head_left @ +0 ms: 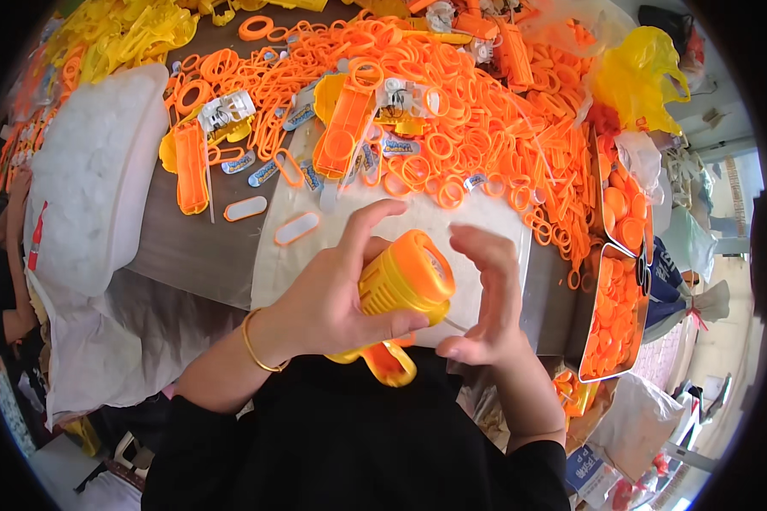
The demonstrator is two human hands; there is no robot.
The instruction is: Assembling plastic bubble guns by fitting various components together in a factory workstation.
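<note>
The toy [394, 288] is up in the left hand [328, 294], pinched between thumb and fingers; with its orange end on, it looks mostly together. The right hand [498, 298] curves open just beside it. Beyond, two units [193, 170] [343, 128] with bare white innards seem unfinished, by heaped loose rings [494, 111].

Yellow plastic bag [643, 81], upper right — lower, a grey sack [712, 301] with red tie [698, 317].

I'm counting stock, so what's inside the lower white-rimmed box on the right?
Orange plastic pieces lie heaped in the box. Its bottom and anything under the top layer are covered.
</note>
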